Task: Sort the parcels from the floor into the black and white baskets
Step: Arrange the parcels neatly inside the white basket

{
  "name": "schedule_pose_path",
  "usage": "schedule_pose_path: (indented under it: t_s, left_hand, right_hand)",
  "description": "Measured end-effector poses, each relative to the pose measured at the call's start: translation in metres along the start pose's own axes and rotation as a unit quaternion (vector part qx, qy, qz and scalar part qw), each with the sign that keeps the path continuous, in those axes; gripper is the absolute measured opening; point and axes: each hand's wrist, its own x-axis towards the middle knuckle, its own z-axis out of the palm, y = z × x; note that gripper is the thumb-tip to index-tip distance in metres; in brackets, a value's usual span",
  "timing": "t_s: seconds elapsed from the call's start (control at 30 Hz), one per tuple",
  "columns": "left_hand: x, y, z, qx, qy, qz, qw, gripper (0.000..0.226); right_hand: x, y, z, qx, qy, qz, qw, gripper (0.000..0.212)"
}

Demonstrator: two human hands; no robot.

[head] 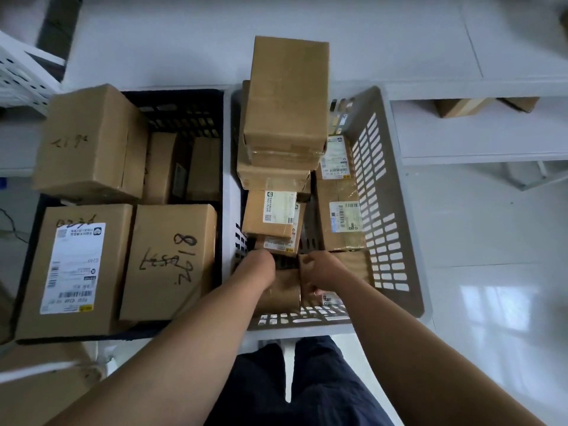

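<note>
The white basket [396, 210] on the right holds several small cardboard parcels, with a tall stack [285, 96] at its far end. My left hand [261, 269] reaches into its near end, fingers curled down over the far edge of a small brown parcel [284, 292]; the fingertips are hidden. Just right of it, my right hand [322, 273] grips a second small labelled parcel [353, 265] lying beside the first. The black basket [184, 113] on the left is filled with larger boxes, one marked with handwriting [170, 259].
A labelled box [73, 269] and another big box [89, 142] fill the rest of the black basket. White shelving [18, 75] stands at the far left. More cartons [461, 107] sit under a white ledge at the right. Glossy white floor [491, 287] lies right of the baskets.
</note>
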Motion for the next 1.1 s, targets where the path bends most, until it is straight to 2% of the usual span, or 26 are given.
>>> schedule_pose_path:
  t_s: [0.1, 0.17, 0.23, 0.3, 0.43, 0.5, 0.57, 0.67, 0.73, 0.83, 0.9, 0.93, 0.97, 1.0, 1.03, 1.1]
  left_hand:
    - [-0.017, 0.0, -0.022, -0.045, 0.054, 0.051, 0.996, 0.031]
    - [-0.027, 0.0, -0.044, -0.098, 0.105, 0.087, 0.986, 0.027]
    - [-0.036, -0.002, -0.069, -0.189, 0.145, 0.086, 0.967, 0.025]
    - [-0.046, -0.004, -0.094, -0.285, 0.196, 0.076, 0.935, 0.027]
    - [-0.07, -0.001, -0.136, -0.439, 0.279, 0.109, 0.847, 0.038]
    - [-0.079, 0.005, -0.15, -0.471, 0.272, 0.153, 0.825, 0.045]
    - [-0.083, 0.012, -0.157, -0.474, 0.249, 0.19, 0.823, 0.048]
    - [-0.082, 0.017, -0.162, -0.509, 0.232, 0.2, 0.804, 0.044]
    - [-0.085, 0.017, -0.167, -0.545, 0.238, 0.192, 0.78, 0.041]
    - [-0.09, 0.019, -0.172, -0.577, 0.225, 0.201, 0.759, 0.056]
    - [-0.094, 0.022, -0.173, -0.589, 0.219, 0.22, 0.746, 0.059]
    - [-0.095, 0.023, -0.172, -0.594, 0.215, 0.236, 0.738, 0.055]
    - [-0.097, 0.025, -0.17, -0.6, 0.213, 0.251, 0.729, 0.051]
    - [-0.1, 0.026, -0.168, -0.606, 0.205, 0.27, 0.72, 0.046]
    - [-0.103, 0.027, -0.168, -0.605, 0.201, 0.284, 0.716, 0.043]
    - [-0.112, 0.028, -0.168, -0.595, 0.183, 0.306, 0.72, 0.045]
  right_hand:
    - [-0.01, -0.016, -0.03, 0.03, 0.042, -0.024, 0.998, 0.014]
    - [-0.018, -0.033, -0.055, 0.105, 0.094, -0.037, 0.989, 0.015]
    - [-0.028, -0.052, -0.079, 0.199, 0.139, -0.055, 0.969, 0.015]
    - [-0.038, -0.07, -0.1, 0.275, 0.18, -0.073, 0.942, 0.021]
    - [-0.055, -0.107, -0.133, 0.32, 0.236, -0.118, 0.91, 0.035]
    - [-0.061, -0.123, -0.141, 0.325, 0.219, -0.127, 0.911, 0.037]
    - [-0.064, -0.133, -0.143, 0.314, 0.172, -0.136, 0.924, 0.038]
    - [-0.069, -0.142, -0.144, 0.318, 0.149, -0.144, 0.925, 0.036]
    - [-0.073, -0.142, -0.149, 0.353, 0.15, -0.154, 0.911, 0.031]
    - [-0.08, -0.137, -0.159, 0.428, 0.152, -0.186, 0.871, 0.017]
    - [-0.081, -0.134, -0.165, 0.432, 0.166, -0.219, 0.859, 0.008]
    - [-0.082, -0.132, -0.168, 0.432, 0.174, -0.231, 0.854, 0.019]
    - [-0.084, -0.129, -0.172, 0.439, 0.178, -0.238, 0.848, 0.038]
    - [-0.088, -0.125, -0.177, 0.451, 0.169, -0.247, 0.841, 0.056]
    - [-0.093, -0.122, -0.181, 0.462, 0.153, -0.258, 0.835, 0.066]
    - [-0.104, -0.115, -0.188, 0.469, 0.106, -0.281, 0.83, 0.063]
